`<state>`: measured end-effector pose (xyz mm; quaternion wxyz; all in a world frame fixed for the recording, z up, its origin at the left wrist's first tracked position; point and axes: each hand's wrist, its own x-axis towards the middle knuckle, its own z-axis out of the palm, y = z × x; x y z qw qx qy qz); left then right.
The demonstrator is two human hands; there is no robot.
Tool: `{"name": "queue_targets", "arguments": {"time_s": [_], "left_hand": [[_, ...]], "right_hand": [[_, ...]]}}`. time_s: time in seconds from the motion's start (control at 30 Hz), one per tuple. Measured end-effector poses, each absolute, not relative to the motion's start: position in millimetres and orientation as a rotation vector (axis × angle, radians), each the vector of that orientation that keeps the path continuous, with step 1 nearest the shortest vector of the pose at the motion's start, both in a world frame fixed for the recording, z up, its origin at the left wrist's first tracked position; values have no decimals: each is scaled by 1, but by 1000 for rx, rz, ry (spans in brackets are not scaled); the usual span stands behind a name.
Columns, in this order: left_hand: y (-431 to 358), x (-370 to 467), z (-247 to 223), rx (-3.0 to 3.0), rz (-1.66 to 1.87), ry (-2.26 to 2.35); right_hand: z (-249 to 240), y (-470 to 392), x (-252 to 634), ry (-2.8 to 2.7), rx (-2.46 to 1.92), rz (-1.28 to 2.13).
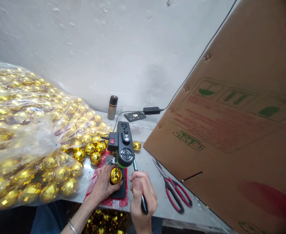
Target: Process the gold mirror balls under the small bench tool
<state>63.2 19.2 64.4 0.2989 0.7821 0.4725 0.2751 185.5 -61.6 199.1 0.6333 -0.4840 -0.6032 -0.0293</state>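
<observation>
My left hand [106, 184] is closed round a gold mirrored ball [116, 175], thumb and fingers on either side of it. The ball sits on the dark base [120, 192] of a small bench drill press [125, 143], right under the machine's head, and a thin bit appears to meet its top. My right hand [143, 198] grips the black-ended lever [144, 205] at the machine's right side. A red plastic sheet [101, 177] lies beneath the base. Several loose gold balls [95, 158] rest just left of the machine, and another gold ball [137, 145] lies behind it on the right.
A big clear bag of gold balls [33, 107] fills the left. Red-handled scissors [175, 193] lie on the right near a tall cardboard box [230, 130]. Behind stand a bottle [112, 108], a dark patterned phone-like slab [135, 116] and a power adapter [151, 110] with its cable.
</observation>
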Motion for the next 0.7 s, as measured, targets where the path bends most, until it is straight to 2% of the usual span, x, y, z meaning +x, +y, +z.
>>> {"name": "queue_targets", "arguments": {"time_s": [0.33,0.7], "left_hand": [[17,65,66,2053,739,1252],[17,66,62,2077,773,1254]], "right_hand": [[154,-58,186,-1311,-1086,-132],[139,-58,184,-1263,-1088,-130]]}}
